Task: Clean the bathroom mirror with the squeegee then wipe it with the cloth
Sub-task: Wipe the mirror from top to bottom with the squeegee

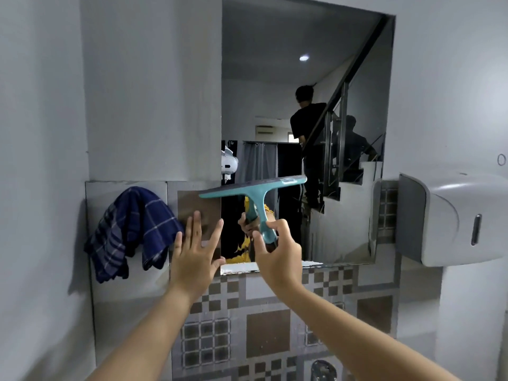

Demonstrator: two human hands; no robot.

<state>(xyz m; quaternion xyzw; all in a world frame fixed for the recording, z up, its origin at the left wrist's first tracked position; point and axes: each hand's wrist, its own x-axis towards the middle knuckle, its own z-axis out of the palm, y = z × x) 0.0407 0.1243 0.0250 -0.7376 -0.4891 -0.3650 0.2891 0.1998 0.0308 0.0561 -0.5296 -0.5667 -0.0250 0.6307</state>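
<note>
The right hand (277, 259) has its fingers (259, 243) closed round the handle of the teal squeegee (255, 192), whose blade sits tilted across the mirror's (275, 92) lower left corner. The left hand (195, 254) is spread open, empty, at the mirror's left edge beside the blue cloth (132, 229) hanging on the wall. With the blade tilted and overhanging the edge, a pull may well leave streaks.

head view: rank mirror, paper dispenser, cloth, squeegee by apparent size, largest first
1. mirror
2. paper dispenser, though it sits nearer the camera and is cut off by the frame edge
3. cloth
4. squeegee, held in the right hand
</note>
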